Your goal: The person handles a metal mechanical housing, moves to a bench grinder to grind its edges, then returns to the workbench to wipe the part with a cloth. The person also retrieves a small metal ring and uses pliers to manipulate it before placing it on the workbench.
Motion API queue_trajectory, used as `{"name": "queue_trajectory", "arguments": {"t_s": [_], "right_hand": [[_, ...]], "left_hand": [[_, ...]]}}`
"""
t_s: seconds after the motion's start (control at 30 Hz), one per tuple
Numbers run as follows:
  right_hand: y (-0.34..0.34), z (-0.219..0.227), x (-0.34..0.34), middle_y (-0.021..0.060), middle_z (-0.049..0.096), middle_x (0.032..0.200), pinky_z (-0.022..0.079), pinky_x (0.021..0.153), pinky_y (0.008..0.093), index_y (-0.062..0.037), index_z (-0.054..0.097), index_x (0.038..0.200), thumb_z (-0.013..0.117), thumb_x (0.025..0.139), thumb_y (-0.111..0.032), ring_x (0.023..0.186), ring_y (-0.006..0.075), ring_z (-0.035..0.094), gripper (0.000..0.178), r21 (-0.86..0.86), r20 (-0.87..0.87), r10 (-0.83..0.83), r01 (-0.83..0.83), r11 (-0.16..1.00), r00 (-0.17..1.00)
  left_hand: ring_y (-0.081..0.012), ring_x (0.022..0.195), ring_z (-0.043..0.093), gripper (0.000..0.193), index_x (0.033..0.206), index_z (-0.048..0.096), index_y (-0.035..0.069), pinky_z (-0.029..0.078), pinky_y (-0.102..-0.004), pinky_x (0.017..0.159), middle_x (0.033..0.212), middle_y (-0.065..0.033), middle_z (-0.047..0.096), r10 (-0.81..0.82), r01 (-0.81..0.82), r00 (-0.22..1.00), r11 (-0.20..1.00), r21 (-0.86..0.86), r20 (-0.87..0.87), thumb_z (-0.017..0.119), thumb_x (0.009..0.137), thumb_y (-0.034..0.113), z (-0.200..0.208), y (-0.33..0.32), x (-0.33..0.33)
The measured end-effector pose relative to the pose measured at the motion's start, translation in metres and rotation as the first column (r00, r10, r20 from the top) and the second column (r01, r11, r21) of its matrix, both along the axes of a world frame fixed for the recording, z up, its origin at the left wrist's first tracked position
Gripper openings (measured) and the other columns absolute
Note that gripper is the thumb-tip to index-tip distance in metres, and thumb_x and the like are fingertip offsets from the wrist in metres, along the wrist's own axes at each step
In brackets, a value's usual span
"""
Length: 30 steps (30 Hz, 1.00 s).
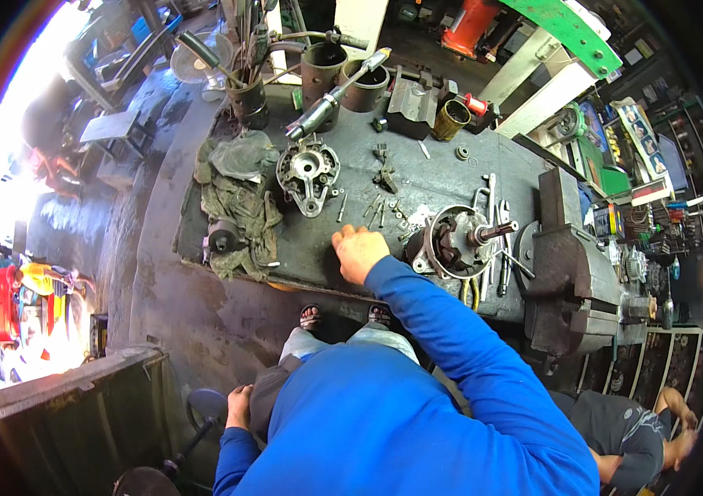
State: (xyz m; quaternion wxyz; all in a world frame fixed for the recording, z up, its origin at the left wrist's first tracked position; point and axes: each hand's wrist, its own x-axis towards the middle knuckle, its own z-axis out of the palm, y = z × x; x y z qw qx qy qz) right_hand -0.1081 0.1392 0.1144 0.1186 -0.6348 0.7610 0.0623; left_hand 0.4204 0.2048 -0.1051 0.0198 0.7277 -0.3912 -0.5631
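My right hand (359,253) is over the front part of the workbench, its fingers curled in; whatever they may hold is hidden. Just beyond it lie several loose bolts (378,212). Left of those, a round cast-metal alternator end housing (324,174) lies with its open centre up. To the right of my hand sits an alternator body (428,248) with a dark clawed rotor and a shaft sticking out. Low by my left side hangs my left hand (239,406), its fingers curled beside dark cloth; I cannot make out anything in them.
A large bench vise (570,289) stands at the right end, with wrenches (490,198) beside it. Grimy rags (240,202) cover the left corner. Metal cups (324,62) and a long silver tool (318,112) are behind. Another person (620,438) is at lower right.
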Motion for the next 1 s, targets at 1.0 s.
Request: {"name": "queue_trajectory", "arguments": {"t_s": [1.0], "right_hand": [[0.43, 0.205, -0.156, 0.0218, 0.065, 0.115, 0.051, 0.093, 0.0466, 0.0006, 0.068, 0.119, 0.081, 0.08, -0.013, 0.106, 0.0391, 0.061, 0.044, -0.755, -0.009, -0.765, 0.497, 0.428, 0.644]], "left_hand": [[-0.025, 0.096, 0.07, 0.04, 0.114, 0.075, -0.009, 0.054, -0.0377, 0.087, 0.103, -0.0187, 0.078, -0.566, 0.568, 0.823, 0.822, -0.049, 0.056, 0.075, 0.09, 0.023, 0.004, -0.09, -0.255]]}}
